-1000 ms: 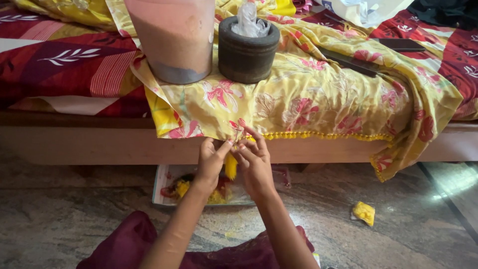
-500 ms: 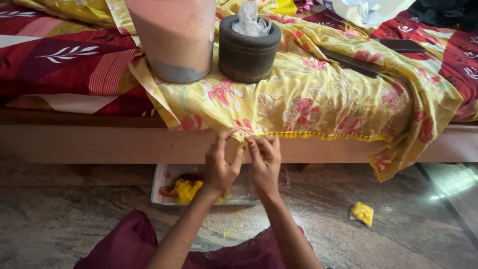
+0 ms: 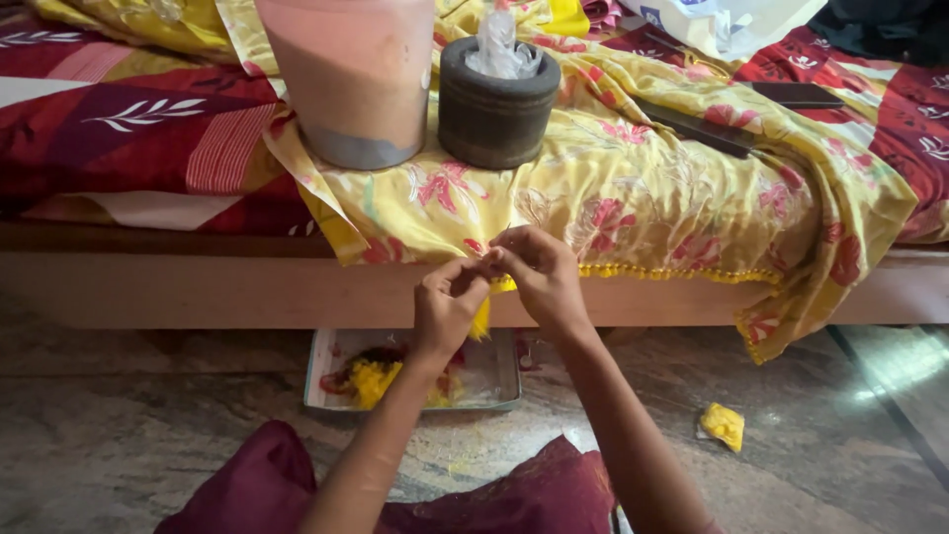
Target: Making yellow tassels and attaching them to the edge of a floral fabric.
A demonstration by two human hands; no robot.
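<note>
A yellow cloth with red flowers (image 3: 613,188) hangs over the bed's edge, its hem trimmed with small yellow pompoms (image 3: 672,273). My left hand (image 3: 447,309) and my right hand (image 3: 534,272) meet at the hem near its left end. Both pinch the cloth edge between fingertips. A small yellow tassel (image 3: 481,320) hangs below my left fingers. Whether a needle or thread is in my right fingers is too small to tell.
A large pinkish pot (image 3: 348,74) and a dark round wooden vessel with a plastic bag in it (image 3: 497,99) stand on the cloth. A white tray of yellow and red threads (image 3: 326,371) lies under the bed. A yellow packet (image 3: 723,425) lies on the stone floor.
My hands have risen slightly and closed together on the hem. The right hand has turned over the left, and the yellow tassel now shows below my left fingers.
</note>
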